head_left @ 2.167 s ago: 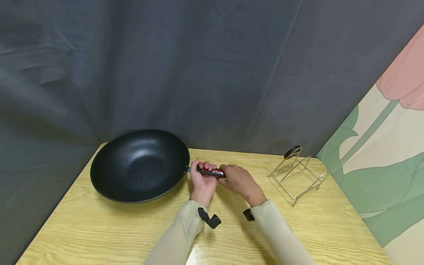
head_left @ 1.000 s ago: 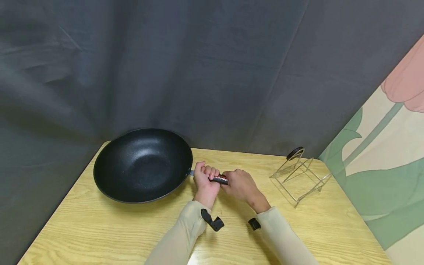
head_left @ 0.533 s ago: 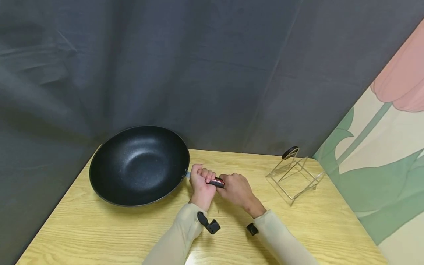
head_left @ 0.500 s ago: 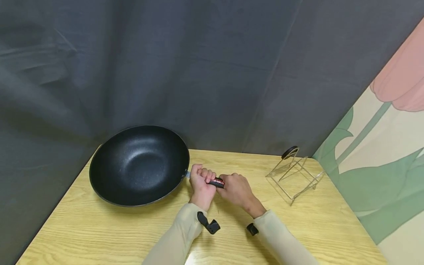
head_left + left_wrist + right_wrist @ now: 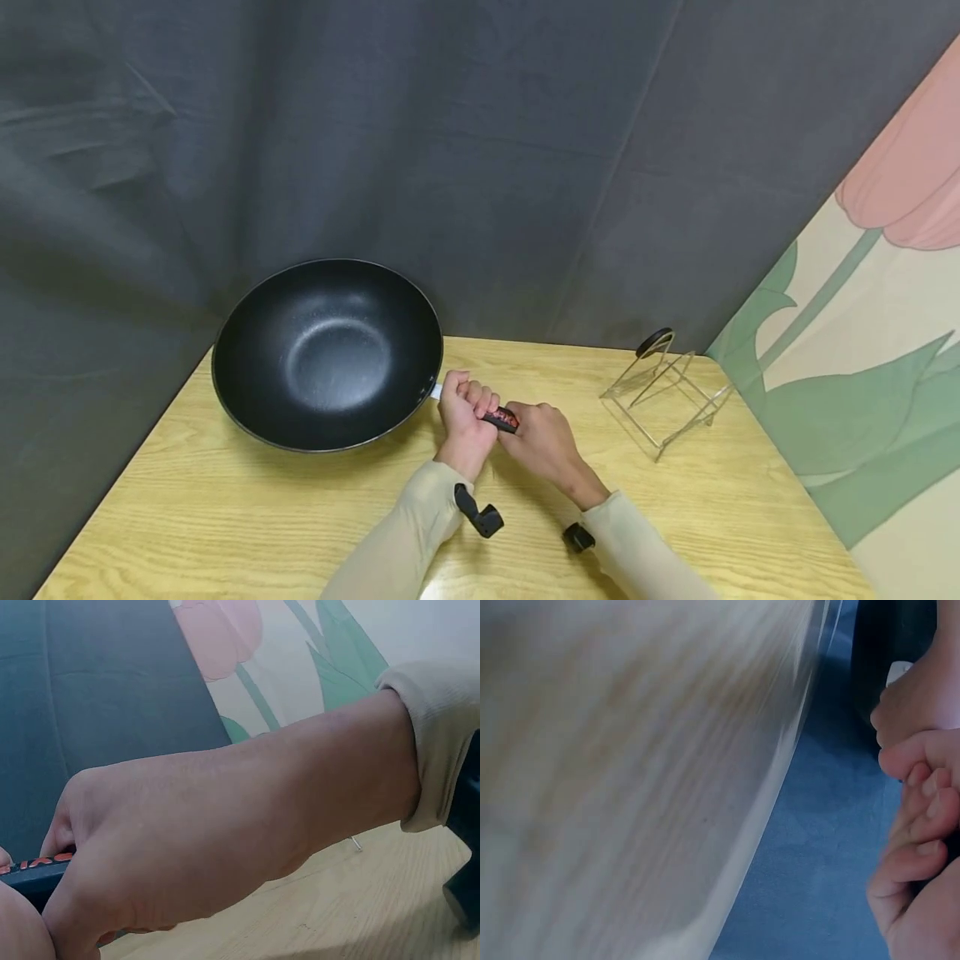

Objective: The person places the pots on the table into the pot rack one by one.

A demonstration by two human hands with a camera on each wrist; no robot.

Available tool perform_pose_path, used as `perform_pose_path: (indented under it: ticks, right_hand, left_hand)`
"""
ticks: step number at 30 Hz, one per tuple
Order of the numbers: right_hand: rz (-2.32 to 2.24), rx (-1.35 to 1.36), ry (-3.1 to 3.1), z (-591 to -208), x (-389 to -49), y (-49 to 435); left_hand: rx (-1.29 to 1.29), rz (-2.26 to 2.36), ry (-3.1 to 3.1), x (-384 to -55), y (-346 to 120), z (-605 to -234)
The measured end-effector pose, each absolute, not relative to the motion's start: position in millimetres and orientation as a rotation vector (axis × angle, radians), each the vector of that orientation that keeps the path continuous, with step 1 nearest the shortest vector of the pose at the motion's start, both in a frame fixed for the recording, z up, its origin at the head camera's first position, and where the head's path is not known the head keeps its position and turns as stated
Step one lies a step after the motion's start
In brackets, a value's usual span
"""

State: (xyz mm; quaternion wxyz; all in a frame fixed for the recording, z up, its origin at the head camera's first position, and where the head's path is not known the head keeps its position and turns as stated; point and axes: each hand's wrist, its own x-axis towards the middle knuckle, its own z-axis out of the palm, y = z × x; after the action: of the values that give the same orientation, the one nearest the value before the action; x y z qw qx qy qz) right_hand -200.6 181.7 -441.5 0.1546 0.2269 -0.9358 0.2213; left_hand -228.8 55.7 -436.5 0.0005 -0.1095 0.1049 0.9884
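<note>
Black wok (image 5: 337,362), 1 handle (image 5: 502,419) (red-lettered) in left hand (image 5: 465,421) and right hand (image 5: 546,442)

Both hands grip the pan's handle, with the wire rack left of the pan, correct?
Not quite: the head view shows the wire rack to the right of the black pan. The left hand and right hand do grip its handle.

- Handle (image 5: 498,418): partly hidden inside the left hand (image 5: 466,421) and right hand (image 5: 543,440); its red marking between them is too small to read.
- Wok (image 5: 337,362): underside hidden, beyond the left hand.
- Sleeves (image 5: 393,533): cut off behind both hands by the head view's bottom edge.
- Table (image 5: 622,780): blurred beside the right hand.
</note>
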Motion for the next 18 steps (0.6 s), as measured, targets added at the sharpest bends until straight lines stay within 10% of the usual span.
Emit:
perform_pose_path:
  ticks: [18]
  right_hand:
    - [1.143, 0.454, -2.662, -427.8, -173.2, 184.2]
  left_hand:
    - [-0.035, 3.041, 0.67, -211.1, 65.2, -410.5]
